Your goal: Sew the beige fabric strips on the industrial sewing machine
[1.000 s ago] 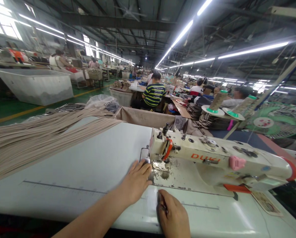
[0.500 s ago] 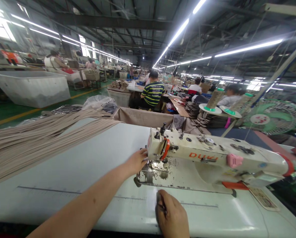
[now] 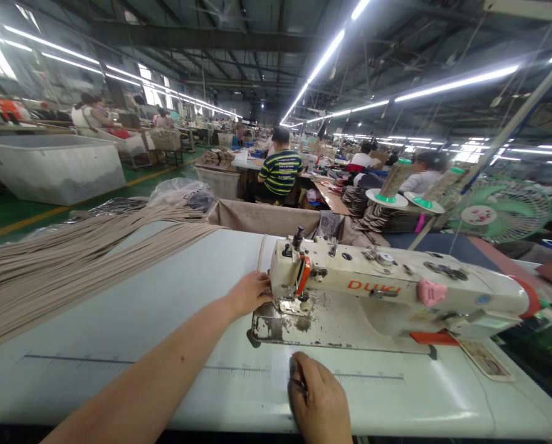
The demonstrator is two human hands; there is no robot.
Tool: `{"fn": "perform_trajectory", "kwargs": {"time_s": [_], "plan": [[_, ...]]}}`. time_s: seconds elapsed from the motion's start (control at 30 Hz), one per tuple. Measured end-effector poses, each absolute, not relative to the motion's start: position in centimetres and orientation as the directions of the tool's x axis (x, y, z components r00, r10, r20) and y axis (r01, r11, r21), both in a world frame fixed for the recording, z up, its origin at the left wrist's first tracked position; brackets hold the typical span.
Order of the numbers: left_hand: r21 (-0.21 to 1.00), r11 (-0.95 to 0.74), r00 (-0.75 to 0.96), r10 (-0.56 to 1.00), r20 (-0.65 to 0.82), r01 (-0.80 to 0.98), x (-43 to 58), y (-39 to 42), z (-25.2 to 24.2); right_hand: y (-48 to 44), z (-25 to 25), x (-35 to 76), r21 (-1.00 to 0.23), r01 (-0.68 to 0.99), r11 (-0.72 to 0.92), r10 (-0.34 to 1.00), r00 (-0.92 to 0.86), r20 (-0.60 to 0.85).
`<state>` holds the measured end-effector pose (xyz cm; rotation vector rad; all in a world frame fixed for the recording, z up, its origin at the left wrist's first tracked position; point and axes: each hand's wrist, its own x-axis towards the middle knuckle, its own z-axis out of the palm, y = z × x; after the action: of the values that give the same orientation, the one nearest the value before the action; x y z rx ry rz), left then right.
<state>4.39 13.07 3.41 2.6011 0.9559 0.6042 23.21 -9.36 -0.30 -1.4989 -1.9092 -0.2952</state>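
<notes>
My left hand [image 3: 250, 292] reaches to the needle end of a white sewing machine [image 3: 350, 277], its fingers closed beside the presser foot. A narrow beige fabric strip [image 3: 262, 248] runs back over the table from those fingers, which appear to pinch it; its near end is hidden. My right hand [image 3: 321, 398] rests at the table's front edge, fingers curled round a small dark metal tool [image 3: 298, 383], mostly covered by the hand. Below the needle lies a worn metal bed plate [image 3: 276, 327].
Many long beige strips [image 3: 72, 265] lie across the table's left side. A fabric-lined bin [image 3: 266, 217] stands behind the table. Thread cones [image 3: 393, 182] and a green fan [image 3: 502, 213] are at the right. A co-worker in a striped shirt [image 3: 280, 171] sits ahead.
A beige strip now shows behind my left hand, where none was visible before. That hand has shifted slightly, its fingers still by the needle. My right hand stays nearly in place.
</notes>
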Motion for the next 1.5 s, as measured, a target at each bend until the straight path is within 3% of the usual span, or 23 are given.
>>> {"fn": "perform_trajectory", "kwargs": {"time_s": [1.0,1.5], "plan": [[0.618,-0.393,0.45,0.89,0.071,0.68,5.1,4.6,3.9,-9.5,-0.2,23.0,-0.209,0.93,0.303,0.768,-0.108,0.631],[0.564,-0.275,0.419,0.897,-0.141,0.779,7.8,0.9,5.8,-9.6,-0.5,22.9,-0.235,0.924,0.303,0.768,-0.091,0.634]]}}
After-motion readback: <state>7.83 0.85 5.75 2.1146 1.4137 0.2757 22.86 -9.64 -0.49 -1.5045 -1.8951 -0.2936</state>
